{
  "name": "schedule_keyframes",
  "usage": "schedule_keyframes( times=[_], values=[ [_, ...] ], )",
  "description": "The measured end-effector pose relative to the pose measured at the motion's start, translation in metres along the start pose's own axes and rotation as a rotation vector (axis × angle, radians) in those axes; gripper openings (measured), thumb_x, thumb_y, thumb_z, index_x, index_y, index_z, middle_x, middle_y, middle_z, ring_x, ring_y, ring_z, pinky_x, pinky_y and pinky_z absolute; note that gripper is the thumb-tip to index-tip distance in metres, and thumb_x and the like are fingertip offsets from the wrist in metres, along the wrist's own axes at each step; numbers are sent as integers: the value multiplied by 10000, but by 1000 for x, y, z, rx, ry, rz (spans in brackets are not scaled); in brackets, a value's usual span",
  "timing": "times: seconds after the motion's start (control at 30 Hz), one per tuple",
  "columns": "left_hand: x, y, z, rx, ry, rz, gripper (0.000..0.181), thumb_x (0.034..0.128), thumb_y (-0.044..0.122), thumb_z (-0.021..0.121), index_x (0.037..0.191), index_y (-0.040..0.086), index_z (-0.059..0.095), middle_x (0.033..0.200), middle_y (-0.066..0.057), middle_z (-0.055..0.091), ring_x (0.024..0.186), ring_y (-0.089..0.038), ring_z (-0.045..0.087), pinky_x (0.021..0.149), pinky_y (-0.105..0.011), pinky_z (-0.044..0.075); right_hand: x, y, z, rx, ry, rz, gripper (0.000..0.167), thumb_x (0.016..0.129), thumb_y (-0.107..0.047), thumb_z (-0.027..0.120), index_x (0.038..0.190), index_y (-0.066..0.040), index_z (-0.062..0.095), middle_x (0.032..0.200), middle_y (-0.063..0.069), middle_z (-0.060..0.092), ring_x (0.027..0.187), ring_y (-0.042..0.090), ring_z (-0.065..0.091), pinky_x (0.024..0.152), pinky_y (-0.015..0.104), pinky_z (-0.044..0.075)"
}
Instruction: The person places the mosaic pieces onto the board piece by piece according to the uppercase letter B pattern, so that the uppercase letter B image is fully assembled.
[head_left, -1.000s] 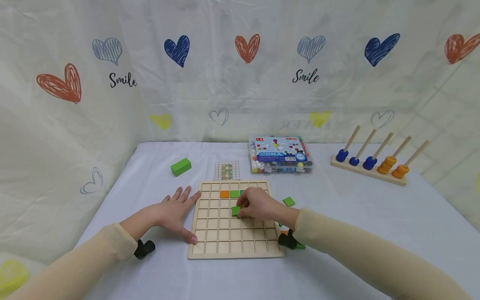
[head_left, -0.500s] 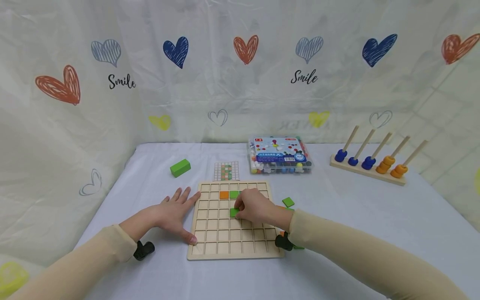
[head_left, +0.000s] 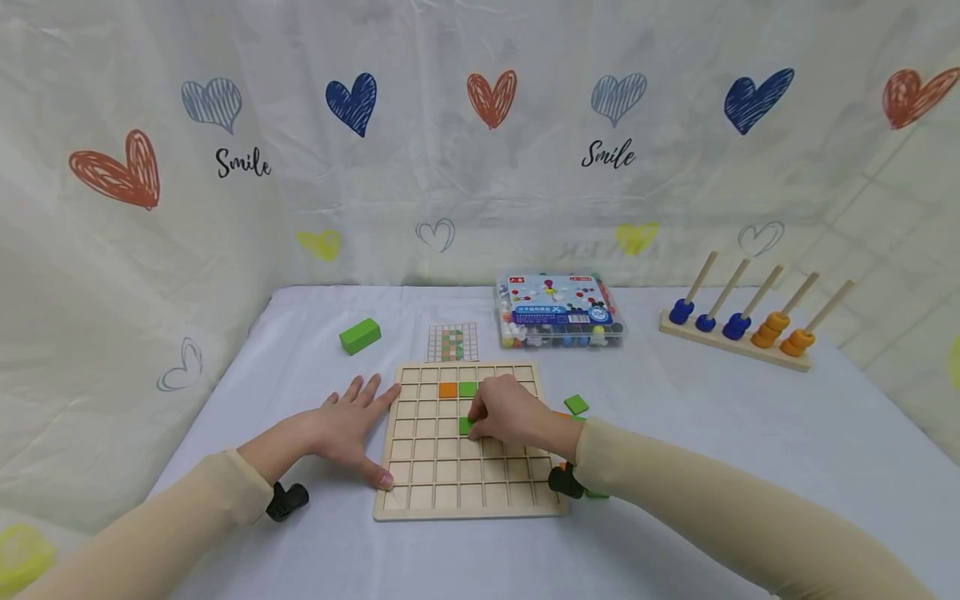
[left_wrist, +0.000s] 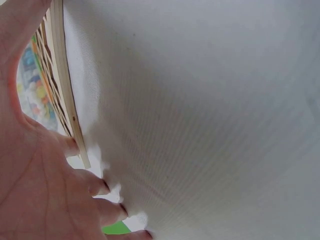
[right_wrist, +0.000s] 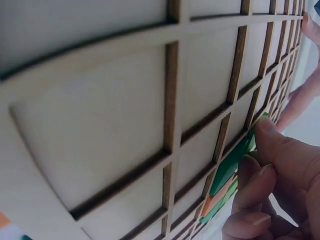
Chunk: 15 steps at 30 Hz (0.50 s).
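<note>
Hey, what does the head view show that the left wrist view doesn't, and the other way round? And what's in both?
Only the head view shows the right grip, the abacus and the printed hearts.

Only the left wrist view shows the palm side of the left grip; the head view shows its back.

Both show the left grip, the board and the box, blurred at the wrist. The wrist's green patch is probably the block.
</note>
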<state>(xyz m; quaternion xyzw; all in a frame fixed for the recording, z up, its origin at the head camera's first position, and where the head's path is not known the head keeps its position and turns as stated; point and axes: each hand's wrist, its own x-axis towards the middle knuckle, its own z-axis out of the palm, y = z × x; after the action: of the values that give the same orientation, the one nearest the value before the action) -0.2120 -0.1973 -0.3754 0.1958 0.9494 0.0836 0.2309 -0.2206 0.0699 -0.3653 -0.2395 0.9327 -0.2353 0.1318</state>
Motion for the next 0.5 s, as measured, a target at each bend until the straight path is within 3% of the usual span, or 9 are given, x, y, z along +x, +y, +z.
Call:
schedule_keyframes(
  times=[0.3,0.5],
  values=[
    [1,0,0,6,3,3,1392,655,727,836,1648,78,107,1690,-304,37,1548,-556,-12,1164,-779,131,1,-1,1,-32,5,-18,45,857,-114,830,877,-82,806,833,17,769,748,106,661,718,304,578],
    [0,-1,1,7,5,6,1393,655,729,835,1649,83,103,1692,-299,38,1550,-551,-8,1166,-775,136,-2,3,-8,41,-2,-16,130,883,-114,804,998,-53,796,914,26,762,807,109,660,755,298,571]
  ],
)
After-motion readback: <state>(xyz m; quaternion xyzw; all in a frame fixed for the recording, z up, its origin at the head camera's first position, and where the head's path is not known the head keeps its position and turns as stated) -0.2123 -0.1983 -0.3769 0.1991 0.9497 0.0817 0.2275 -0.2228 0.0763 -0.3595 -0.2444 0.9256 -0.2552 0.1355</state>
